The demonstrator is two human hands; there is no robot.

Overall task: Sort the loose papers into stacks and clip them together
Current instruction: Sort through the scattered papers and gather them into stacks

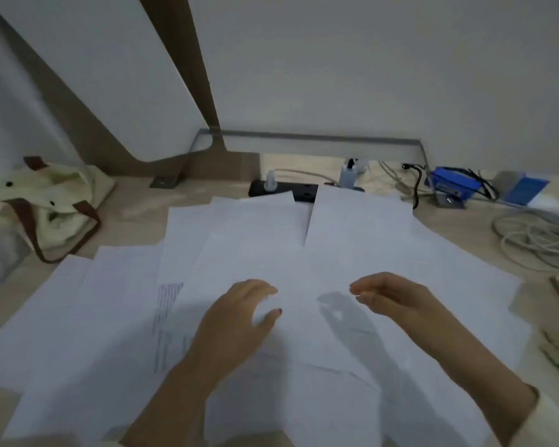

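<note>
**Ana:** Head camera first. What took up most of it?

**Ben:** A pale wooden desk (136, 201) against a white wall. Spread over most of it lay the loose papers (352, 240), white sheets fanned out and overlapping at odd angles, from the near edge back to a black power strip (284, 188). No squared stack was anywhere among them.

**Ana:** And around the sheets?

**Ben:** A cream tote bag (46, 201) with brown handles slumped at the far left, and a coil of pale cable (536, 233) lay at the far right. Both were clear of the heap.

**Ana:** The hands?

**Ben:** Both were over the middle of the heap, apart from each other. The left hand (236, 317) sat low on the sheets, fingers loosely curved and thumb spread, gripping nothing I could make out. The right hand (397, 298) hovered above the paper with its shadow under it, fingers loosely bent and empty.

**Ana:** So which step was that?

**Ben:** I judged it the very start of sorting, with the first gathering not yet done.

**Ana:** What did the next move call for?

**Ben:** Probably setting the fingertips flat on a top sheet and sliding it free without dragging its neighbours, then squaring the like sheets together. I could make out no clip, so one needed finding before any binding.
</note>
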